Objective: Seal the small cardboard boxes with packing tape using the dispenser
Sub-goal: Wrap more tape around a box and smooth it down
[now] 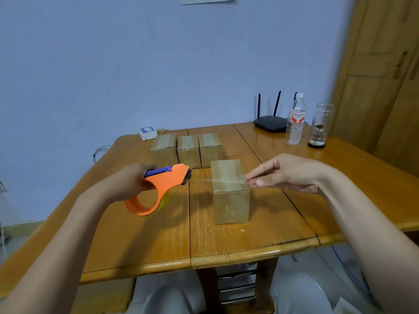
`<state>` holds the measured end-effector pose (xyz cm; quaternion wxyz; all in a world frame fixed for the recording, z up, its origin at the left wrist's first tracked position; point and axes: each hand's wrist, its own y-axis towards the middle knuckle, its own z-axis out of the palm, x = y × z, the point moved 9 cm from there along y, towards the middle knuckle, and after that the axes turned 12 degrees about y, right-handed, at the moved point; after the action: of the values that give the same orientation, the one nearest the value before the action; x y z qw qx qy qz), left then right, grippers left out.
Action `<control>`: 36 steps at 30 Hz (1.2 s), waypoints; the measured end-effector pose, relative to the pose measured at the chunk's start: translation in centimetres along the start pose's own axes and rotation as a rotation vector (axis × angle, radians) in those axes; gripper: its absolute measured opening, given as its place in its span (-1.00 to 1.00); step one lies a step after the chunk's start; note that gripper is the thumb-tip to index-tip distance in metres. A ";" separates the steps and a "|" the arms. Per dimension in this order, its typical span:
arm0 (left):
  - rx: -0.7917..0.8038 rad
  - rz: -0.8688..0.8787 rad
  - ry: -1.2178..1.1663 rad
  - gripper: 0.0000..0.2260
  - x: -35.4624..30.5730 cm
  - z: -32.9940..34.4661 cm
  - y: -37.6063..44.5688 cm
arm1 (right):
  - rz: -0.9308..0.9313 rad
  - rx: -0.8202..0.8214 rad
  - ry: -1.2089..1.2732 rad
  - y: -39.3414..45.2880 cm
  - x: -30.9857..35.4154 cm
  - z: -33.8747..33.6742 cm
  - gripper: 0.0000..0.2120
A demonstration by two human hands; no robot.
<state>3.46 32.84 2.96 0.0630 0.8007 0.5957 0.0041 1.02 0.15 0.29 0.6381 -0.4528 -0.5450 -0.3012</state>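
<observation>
My left hand (pixel 129 182) grips an orange tape dispenser (pixel 158 189) with a blue lever, held above the table left of a small cardboard box (pixel 231 200). A strip of clear tape (pixel 210 181) runs from the dispenser's mouth across the top of that box. My right hand (pixel 285 173) pinches the strip's free end at the box's right top edge. Three more small cardboard boxes (pixel 188 150) stand in a row behind, each with tape along its top.
The wooden table (pixel 283 223) carries a black router (pixel 269 123), a plastic water bottle (pixel 295 121) and a glass jar (pixel 320 125) at the back right. A small white device (pixel 147 133) sits at the back. A wooden door stands to the right.
</observation>
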 end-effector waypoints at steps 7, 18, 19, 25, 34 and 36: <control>-0.017 0.026 -0.028 -0.79 -1.9 -0.7 -0.4 | -0.110 -0.306 0.237 0.3 -0.2 -2.5 -0.79; 0.055 0.092 -0.004 -0.60 -3.4 0.9 -1.2 | 0.052 -0.374 0.119 -0.2 -2.4 -3.7 -0.76; 0.056 0.100 -0.007 -0.60 -3.3 1.0 -1.2 | 0.067 -0.367 0.120 -0.1 -2.5 -3.8 -0.76; 0.053 0.132 0.007 -0.56 -3.4 1.4 -1.2 | 0.070 -0.383 0.104 0.1 -2.6 -4.4 -0.77; 0.043 0.133 0.043 -0.57 -2.2 5.3 2.1 | 0.094 -0.384 0.107 0.7 -3.5 -4.4 -0.81; 0.031 0.120 0.037 -0.58 -3.0 4.1 0.6 | 0.109 -0.375 0.109 1.0 -4.0 -4.3 -0.80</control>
<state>3.48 29.45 -0.83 0.0394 0.8358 0.5475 0.0135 2.83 -3.76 -3.77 0.5866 -0.5756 -0.4185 -0.3866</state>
